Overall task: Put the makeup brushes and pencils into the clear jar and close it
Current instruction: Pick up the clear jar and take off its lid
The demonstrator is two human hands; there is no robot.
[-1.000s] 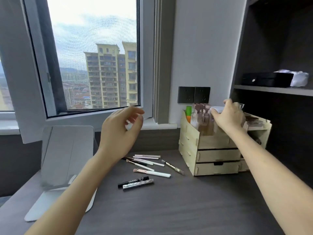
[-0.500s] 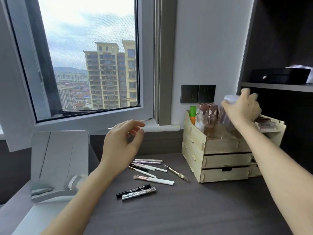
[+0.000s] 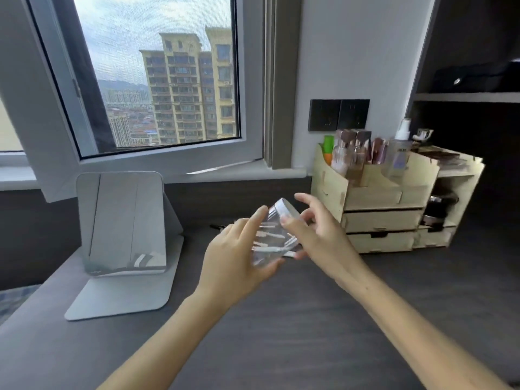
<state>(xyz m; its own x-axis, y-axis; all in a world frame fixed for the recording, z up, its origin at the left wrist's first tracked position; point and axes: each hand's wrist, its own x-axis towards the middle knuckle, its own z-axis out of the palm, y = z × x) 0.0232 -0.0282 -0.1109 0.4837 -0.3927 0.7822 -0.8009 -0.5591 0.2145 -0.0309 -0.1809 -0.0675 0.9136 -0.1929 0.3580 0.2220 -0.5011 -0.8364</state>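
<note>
- Since half a second ago the clear jar [image 3: 274,235] has left the wooden organizer [image 3: 394,201] and come forward to the middle of the view, and both hands have met around it above the table [image 3: 281,333].
- Held in the air, the jar lies between the two hands, over the spot where the brushes and pencils [image 3: 270,243] lie; pale, blurred streaks of them show through its clear wall.
- Its long axis is tilted: the white lid [image 3: 287,208], on the jar, points up, away and a little to the right, while the base points down toward the person.
- Left hand [image 3: 239,260] cups the lower body from the left and beneath, its fingers [image 3: 254,220] curled up the near wall and the thumb under the base, gripping the jar.
- Right hand [image 3: 323,237] is at the upper right; its thumb presses the wall just below the lid, and the other fingers [image 3: 308,199] spread loosely behind the lid. Whether those touch the lid I cannot tell, for motion blur hides it.
- Beyond the hands, a dark pencil tip [image 3: 218,226] pokes out on the table to the left.
- Farther left stands a folding mirror [image 3: 123,223], tilted back; the organizer stands at the right against the wall.
</note>
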